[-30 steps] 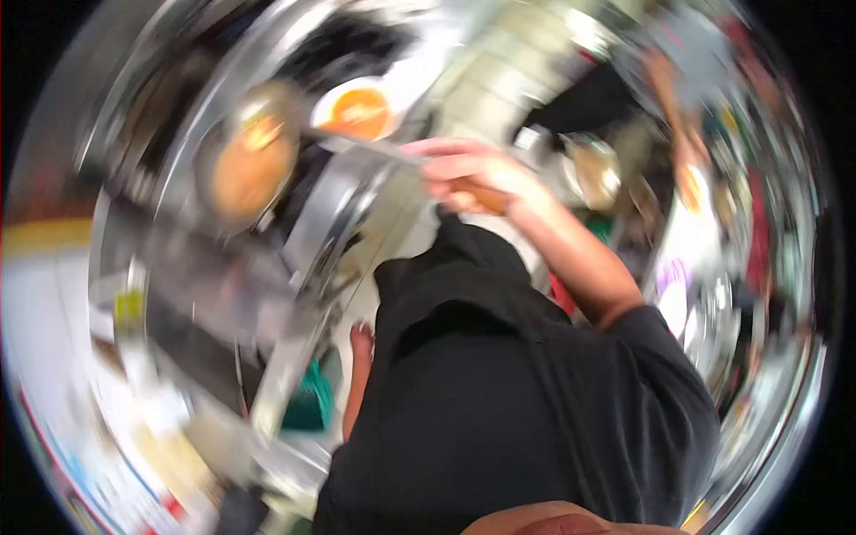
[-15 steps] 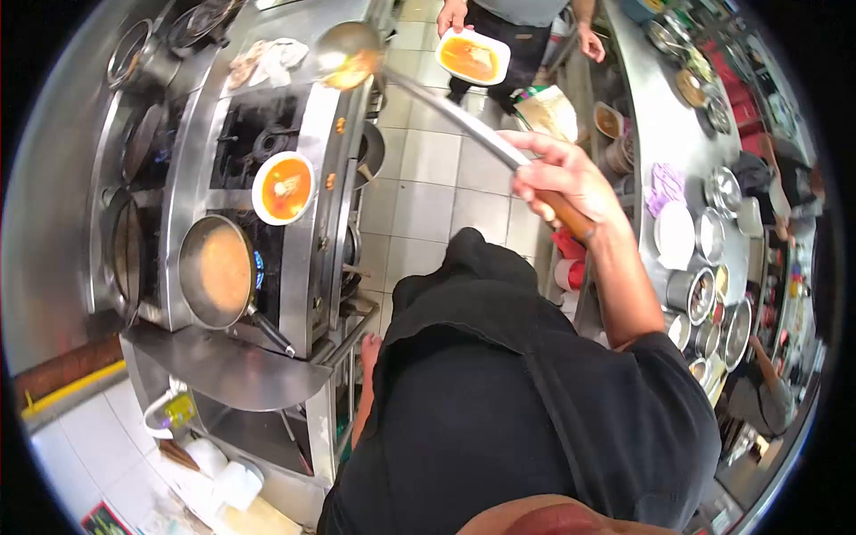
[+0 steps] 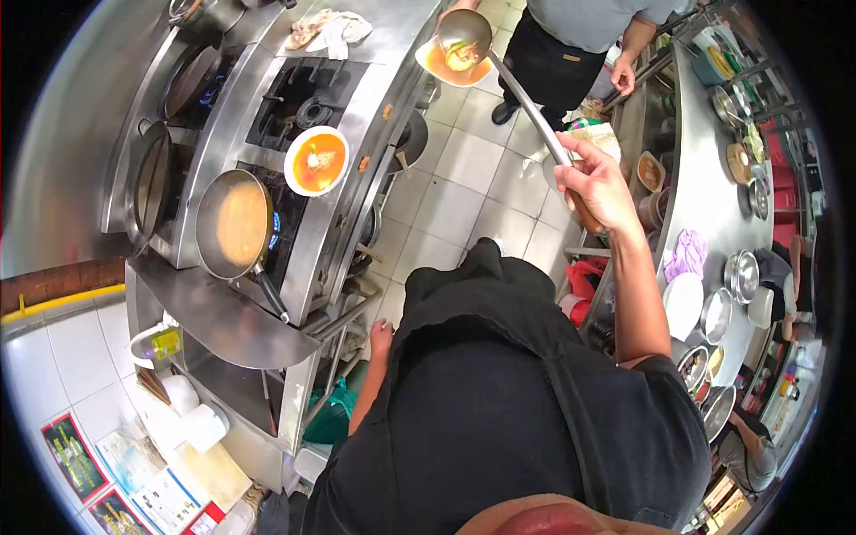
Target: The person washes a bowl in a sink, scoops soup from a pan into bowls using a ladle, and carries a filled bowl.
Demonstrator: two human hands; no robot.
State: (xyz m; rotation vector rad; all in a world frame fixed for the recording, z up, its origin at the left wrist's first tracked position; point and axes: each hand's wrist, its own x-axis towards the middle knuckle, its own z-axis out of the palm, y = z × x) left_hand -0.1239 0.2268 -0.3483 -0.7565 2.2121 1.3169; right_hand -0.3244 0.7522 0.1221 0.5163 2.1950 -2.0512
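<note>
My right hand [image 3: 599,185] is wrapped round the wooden handle of a long metal ladle [image 3: 465,37]. The ladle's bowl, with some food in it, is over a white dish of orange soup [image 3: 456,73] that a co-worker holds. My left hand [image 3: 382,335] hangs low by the stove's front edge, its fingers curled in and small in view; whether it holds anything is hidden. A white bowl of orange soup [image 3: 317,161] stands on the stove beside a pan of light orange liquid [image 3: 239,225].
A blue flame burns beside the pan. Dark pans [image 3: 153,183] stand at the back of the stove [image 3: 308,236]. The co-worker [image 3: 584,36] stands ahead. At right, a steel counter [image 3: 691,192] bears several metal bowls and a purple cloth [image 3: 686,255]. A cloth [image 3: 328,32] lies beyond the burner.
The ladle, held in my right hand, has moved right, away from the stove to over the co-worker's dish. The view has shifted, and my left hand shows more fully.
</note>
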